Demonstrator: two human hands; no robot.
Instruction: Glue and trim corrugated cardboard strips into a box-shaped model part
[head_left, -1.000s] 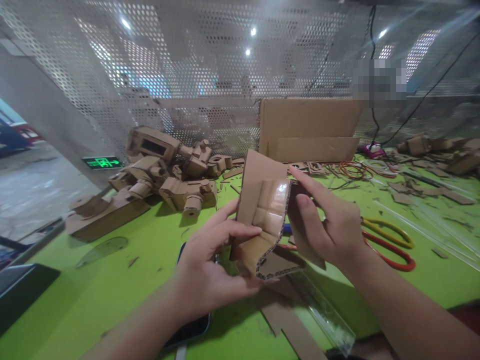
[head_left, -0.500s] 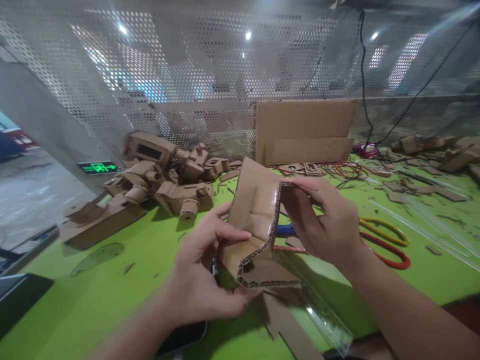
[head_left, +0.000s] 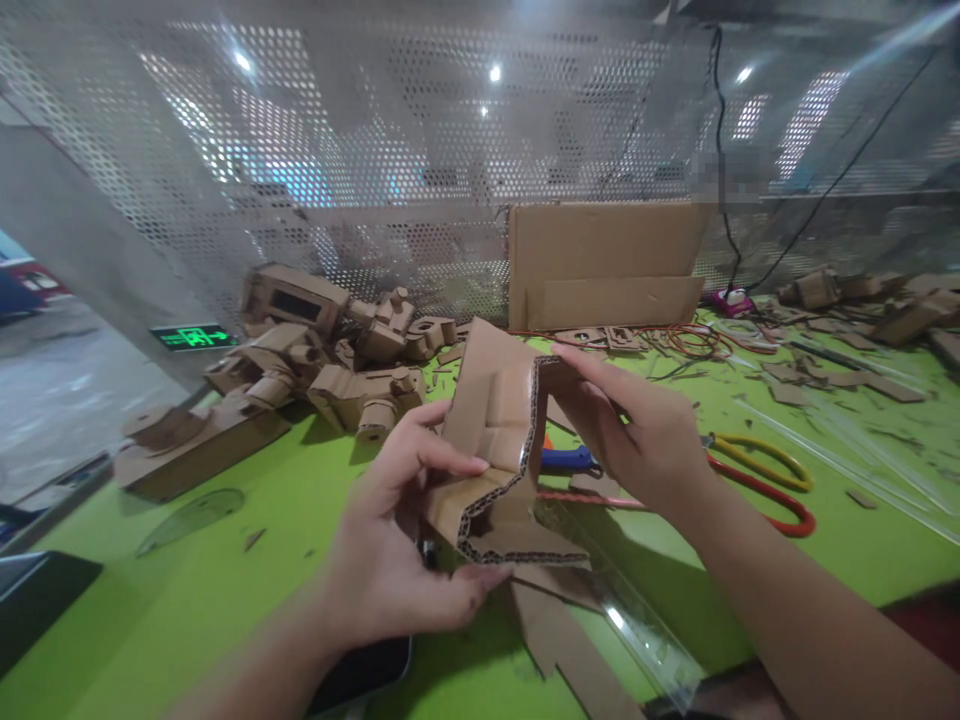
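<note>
A folded cardboard piece [head_left: 514, 410] was held between both hands.
The left hand [head_left: 382, 540] gripped its lower bend, thumb beneath and fingers against the glossy face; the right hand [head_left: 660, 430] pinched the upper flap's edge. Uneven pulling by the right hand could have torn a crease, and a hard left-thumb squeeze might have crushed the fluted edge. The piece lay in the left hand's grasp, just left of the right hand's fingertips. Below lay a clear plastic strip [head_left: 652, 640]; beside the right wrist, a red-and-yellow-handled tool [head_left: 802, 524], which a slip might have knocked.
</note>
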